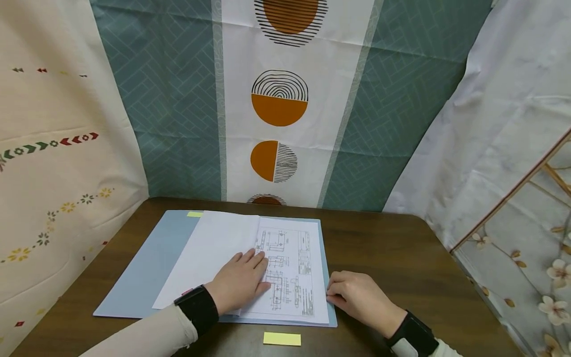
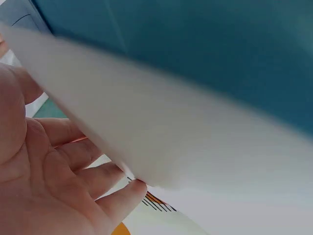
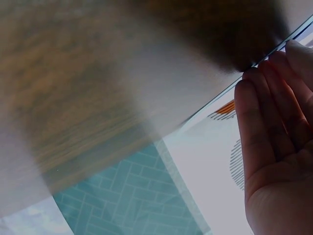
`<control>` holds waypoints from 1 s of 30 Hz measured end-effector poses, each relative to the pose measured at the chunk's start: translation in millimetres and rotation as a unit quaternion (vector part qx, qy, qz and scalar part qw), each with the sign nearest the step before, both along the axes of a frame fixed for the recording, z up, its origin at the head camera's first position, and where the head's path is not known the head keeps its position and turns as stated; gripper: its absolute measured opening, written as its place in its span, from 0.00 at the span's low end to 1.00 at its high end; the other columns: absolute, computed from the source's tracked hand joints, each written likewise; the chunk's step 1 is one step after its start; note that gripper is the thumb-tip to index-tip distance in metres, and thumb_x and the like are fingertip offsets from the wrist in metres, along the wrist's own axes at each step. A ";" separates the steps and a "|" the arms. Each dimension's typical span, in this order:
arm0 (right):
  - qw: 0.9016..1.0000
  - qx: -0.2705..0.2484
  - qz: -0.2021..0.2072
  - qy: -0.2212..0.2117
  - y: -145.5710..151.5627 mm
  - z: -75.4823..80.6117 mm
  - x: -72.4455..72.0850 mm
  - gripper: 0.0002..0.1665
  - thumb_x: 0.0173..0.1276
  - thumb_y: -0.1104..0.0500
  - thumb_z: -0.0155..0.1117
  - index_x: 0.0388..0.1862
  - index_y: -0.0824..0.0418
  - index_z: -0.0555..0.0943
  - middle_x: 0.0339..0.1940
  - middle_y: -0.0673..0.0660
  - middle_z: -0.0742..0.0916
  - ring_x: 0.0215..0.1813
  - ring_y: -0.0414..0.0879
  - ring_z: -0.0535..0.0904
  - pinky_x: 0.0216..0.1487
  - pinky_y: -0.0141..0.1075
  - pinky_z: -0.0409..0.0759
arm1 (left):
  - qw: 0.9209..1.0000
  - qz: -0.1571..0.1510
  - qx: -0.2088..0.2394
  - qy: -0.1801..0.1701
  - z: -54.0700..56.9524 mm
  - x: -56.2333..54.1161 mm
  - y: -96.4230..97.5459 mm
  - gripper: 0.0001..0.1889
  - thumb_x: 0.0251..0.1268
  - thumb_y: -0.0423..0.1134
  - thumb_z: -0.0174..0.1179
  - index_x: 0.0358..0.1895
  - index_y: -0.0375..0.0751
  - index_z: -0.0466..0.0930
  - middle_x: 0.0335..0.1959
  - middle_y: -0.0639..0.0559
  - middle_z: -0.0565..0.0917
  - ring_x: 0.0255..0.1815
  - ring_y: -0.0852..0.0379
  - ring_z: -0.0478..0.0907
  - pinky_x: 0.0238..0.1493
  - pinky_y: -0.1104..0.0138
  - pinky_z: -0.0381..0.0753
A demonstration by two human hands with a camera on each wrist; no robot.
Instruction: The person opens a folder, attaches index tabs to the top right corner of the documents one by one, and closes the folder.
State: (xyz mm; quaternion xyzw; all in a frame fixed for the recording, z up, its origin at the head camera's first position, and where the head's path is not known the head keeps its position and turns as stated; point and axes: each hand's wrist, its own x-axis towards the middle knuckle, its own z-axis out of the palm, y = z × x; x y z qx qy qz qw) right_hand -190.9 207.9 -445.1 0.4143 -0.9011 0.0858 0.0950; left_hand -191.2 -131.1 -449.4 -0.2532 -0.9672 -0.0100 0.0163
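From my remote seat, I watched a light-blue flat folder (image 1: 147,277) lying open on the dark brown wooden tabletop (image 1: 370,243). A blank white paper page (image 1: 218,243) lay slantwise, partly over the folder's left cover, and beside it on the right was a white paper sheet printed with black technical drawings (image 1: 308,290).

I saw the person's left hand (image 1: 241,280) palm down where the two papers met, its grip wide and relaxed, the fingertips touching the blank page in the left wrist view. The right hand (image 1: 359,300) was at the folder's lower right edge, fingertips and thumb close together against it; I could not tell whether that narrow grip pinched the edge or only touched it.

Near the folder's front edge, apart from it, I made out a yellow paper strip (image 1: 282,339); a smaller yellow tab (image 1: 194,214) showed at the folder's top, next to the blank page. Behind the tabletop hung a teal-and-white cloth with orange circles (image 1: 183,99).
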 end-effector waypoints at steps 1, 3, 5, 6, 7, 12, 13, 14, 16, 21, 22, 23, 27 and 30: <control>1.000 0.000 0.001 0.001 -0.2 0.2 -0.1 0.07 0.64 0.58 0.88 0.38 0.51 0.95 0.38 0.41 0.87 0.37 0.34 0.78 0.42 0.30 0.85 | 1.000 0.001 0.001 -0.002 0.1 -0.5 -0.2 0.37 0.81 0.61 0.62 0.78 0.37 0.77 0.80 0.41 0.75 0.83 0.36 0.67 0.80 0.41 0.68; 1.000 0.001 0.001 0.002 -0.6 0.6 -0.2 0.07 0.64 0.58 0.88 0.38 0.51 0.95 0.38 0.41 0.87 0.37 0.35 0.78 0.42 0.30 0.85 | 1.000 0.001 0.002 -0.004 0.4 -1.5 -0.3 0.37 0.80 0.61 0.63 0.77 0.37 0.78 0.80 0.41 0.76 0.83 0.34 0.68 0.80 0.41 0.68; 1.000 0.003 0.001 0.001 -0.8 1.0 -0.2 0.07 0.64 0.58 0.88 0.38 0.51 0.96 0.38 0.41 0.87 0.37 0.35 0.78 0.43 0.30 0.86 | 1.000 0.001 -0.001 -0.004 1.6 -1.7 0.1 0.37 0.79 0.61 0.64 0.77 0.37 0.78 0.79 0.41 0.77 0.82 0.33 0.69 0.79 0.41 0.68; 1.000 0.004 0.000 0.000 -0.9 1.1 -0.2 0.07 0.64 0.58 0.88 0.38 0.51 0.96 0.38 0.41 0.87 0.37 0.35 0.78 0.43 0.30 0.86 | 1.000 0.001 -0.001 -0.004 2.3 -1.4 0.4 0.36 0.79 0.61 0.64 0.77 0.37 0.79 0.79 0.41 0.77 0.82 0.33 0.69 0.79 0.41 0.69; 1.000 0.004 -0.002 -0.002 -0.9 1.2 -0.2 0.07 0.64 0.58 0.88 0.39 0.51 0.96 0.38 0.41 0.88 0.37 0.35 0.78 0.43 0.30 0.86 | 1.000 -0.001 -0.002 -0.001 3.0 -1.2 0.7 0.36 0.78 0.61 0.65 0.76 0.37 0.79 0.78 0.41 0.78 0.81 0.33 0.70 0.79 0.40 0.69; 1.000 0.006 -0.002 -0.005 -0.8 1.3 0.0 0.07 0.64 0.58 0.88 0.38 0.51 0.96 0.38 0.42 0.88 0.37 0.35 0.79 0.43 0.31 0.86 | 1.000 -0.013 -0.005 0.021 5.9 6.1 2.2 0.34 0.76 0.59 0.68 0.74 0.39 0.82 0.76 0.44 0.80 0.80 0.37 0.73 0.78 0.39 0.70; 1.000 0.006 -0.001 -0.005 -0.7 1.2 0.0 0.07 0.64 0.58 0.88 0.38 0.51 0.96 0.38 0.42 0.88 0.37 0.35 0.79 0.43 0.31 0.86 | 0.999 -0.018 -0.006 0.027 6.7 8.3 2.6 0.34 0.75 0.59 0.69 0.73 0.40 0.83 0.76 0.44 0.81 0.80 0.38 0.73 0.78 0.38 0.70; 1.000 0.007 0.000 -0.004 -0.6 1.1 0.0 0.07 0.64 0.58 0.88 0.38 0.51 0.96 0.38 0.42 0.88 0.37 0.35 0.79 0.43 0.31 0.86 | 0.999 -0.023 -0.007 0.032 7.4 10.9 3.1 0.34 0.74 0.59 0.70 0.73 0.40 0.83 0.75 0.44 0.81 0.79 0.39 0.73 0.78 0.37 0.69; 1.000 0.007 0.000 -0.003 -0.3 0.7 -0.2 0.07 0.64 0.58 0.88 0.38 0.51 0.96 0.38 0.42 0.88 0.37 0.35 0.79 0.43 0.30 0.86 | 0.998 -0.036 -0.008 0.041 7.8 15.0 4.6 0.33 0.73 0.58 0.71 0.72 0.41 0.83 0.74 0.45 0.82 0.79 0.39 0.74 0.77 0.36 0.69; 1.000 0.007 0.001 0.000 0.4 0.6 -0.9 0.07 0.64 0.58 0.88 0.38 0.51 0.95 0.38 0.42 0.87 0.37 0.35 0.78 0.42 0.30 0.85 | 0.997 -0.071 0.006 0.033 11.4 27.0 9.1 0.31 0.73 0.57 0.71 0.71 0.45 0.85 0.71 0.49 0.85 0.76 0.43 0.77 0.78 0.39 0.70; 1.000 0.008 0.000 -0.001 0.3 1.0 -1.0 0.07 0.64 0.57 0.88 0.38 0.51 0.95 0.38 0.42 0.87 0.37 0.35 0.78 0.42 0.29 0.85 | 0.996 -0.081 0.017 0.025 13.3 30.3 10.0 0.30 0.73 0.57 0.71 0.70 0.45 0.85 0.70 0.50 0.85 0.75 0.45 0.78 0.78 0.41 0.71; 1.000 0.008 0.000 -0.001 0.2 1.5 -1.1 0.07 0.64 0.57 0.88 0.38 0.51 0.95 0.38 0.42 0.87 0.37 0.35 0.78 0.42 0.30 0.85 | 0.995 -0.093 0.028 0.022 14.7 33.7 10.7 0.28 0.73 0.57 0.71 0.69 0.46 0.86 0.68 0.51 0.86 0.73 0.46 0.79 0.77 0.43 0.73; 1.000 0.010 -0.001 -0.002 -0.3 2.9 -1.0 0.07 0.64 0.57 0.88 0.38 0.51 0.95 0.38 0.42 0.87 0.37 0.35 0.78 0.42 0.29 0.85 | 0.988 -0.136 0.067 0.004 16.7 47.9 13.2 0.24 0.76 0.55 0.71 0.66 0.47 0.88 0.63 0.55 0.88 0.66 0.53 0.82 0.72 0.53 0.79; 1.000 0.008 0.002 -0.001 -0.1 2.6 -1.6 0.07 0.64 0.58 0.88 0.38 0.51 0.95 0.38 0.42 0.87 0.36 0.34 0.77 0.41 0.29 0.84 | 0.984 -0.157 0.082 -0.014 14.4 56.8 14.5 0.21 0.76 0.57 0.71 0.62 0.49 0.89 0.58 0.59 0.87 0.60 0.59 0.82 0.66 0.60 0.82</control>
